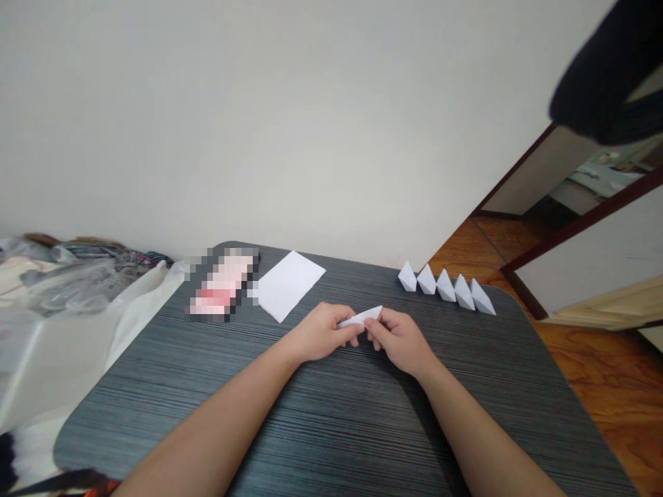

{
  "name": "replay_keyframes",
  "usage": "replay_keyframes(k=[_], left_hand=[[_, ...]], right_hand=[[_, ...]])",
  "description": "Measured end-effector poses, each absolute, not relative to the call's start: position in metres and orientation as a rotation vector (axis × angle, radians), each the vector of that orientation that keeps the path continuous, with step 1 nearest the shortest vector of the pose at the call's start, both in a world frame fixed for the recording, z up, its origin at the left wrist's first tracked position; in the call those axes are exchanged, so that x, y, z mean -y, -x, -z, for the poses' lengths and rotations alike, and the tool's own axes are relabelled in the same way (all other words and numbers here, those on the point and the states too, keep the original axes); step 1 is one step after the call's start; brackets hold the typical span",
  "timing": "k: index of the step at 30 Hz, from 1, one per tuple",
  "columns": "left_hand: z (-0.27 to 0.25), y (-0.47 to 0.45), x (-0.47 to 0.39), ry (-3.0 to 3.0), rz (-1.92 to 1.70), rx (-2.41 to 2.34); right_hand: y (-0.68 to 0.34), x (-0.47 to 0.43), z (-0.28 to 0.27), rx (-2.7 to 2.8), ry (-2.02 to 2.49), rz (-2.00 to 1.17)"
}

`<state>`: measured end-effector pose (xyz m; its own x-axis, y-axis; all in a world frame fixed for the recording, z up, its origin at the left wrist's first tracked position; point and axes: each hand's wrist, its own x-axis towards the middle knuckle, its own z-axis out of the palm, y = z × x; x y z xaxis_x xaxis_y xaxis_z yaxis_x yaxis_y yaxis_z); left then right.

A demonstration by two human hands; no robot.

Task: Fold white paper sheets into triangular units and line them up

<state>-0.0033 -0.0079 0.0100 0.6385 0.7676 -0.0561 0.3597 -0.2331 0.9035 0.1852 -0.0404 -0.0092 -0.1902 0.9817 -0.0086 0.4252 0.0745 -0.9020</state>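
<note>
Between my two hands is a small piece of folded white paper (373, 313), long and narrow with a pointed right end. My left hand (326, 331) pinches its left end between thumb and fingers. On the other side, my right hand (396, 338) grips it near the point, thumb on the near face. Both hands are just above the dark table, and fingers hide part of the paper. To the left lies a flat white paper sheet (291, 284). Several folded white paper boats (427, 279) stand in a row at the right back, pointed tips up.
The dark wood-grain table (207, 393) has rounded corners and backs onto a pale wall (311, 124). A blurred-out pinkish flat object (222, 283) lies at its back left. Plastic-wrapped items (93, 276) are heaped left of the table. Wooden floor (595, 373) shows at right.
</note>
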Motion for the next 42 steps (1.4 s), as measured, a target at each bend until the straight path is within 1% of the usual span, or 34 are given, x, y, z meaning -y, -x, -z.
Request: replay_keyframes(k=[6, 21, 27, 37, 42], left_hand=[[-0.0116, 0.0044, 0.0091, -1.871, -0.501, -0.920], [-0.0085, 0.0033, 0.0083, -1.822, -0.467, -0.887], [-0.0101, 0.0048, 0.0086, -1.839, -0.468, -0.896], [-0.0076, 0.0053, 0.0072, -1.799, -0.485, -0.855], [-0.0071, 0.0071, 0.0076, -1.795, -0.453, -0.860]], right_hand=[[-0.1832, 0.0403, 0.0101, 1.710, 1.344, -1.137], [-0.1852, 0.0395, 0.0075, 1.684, 1.348, -1.092], [-0.1828, 0.0400, 0.0092, 1.707, 1.327, -1.158], [-0.1868, 0.0399, 0.0036, 1.766, 1.361, -1.025], [-0.1852, 0.0398, 0.0059, 1.767, 1.343, -1.035]])
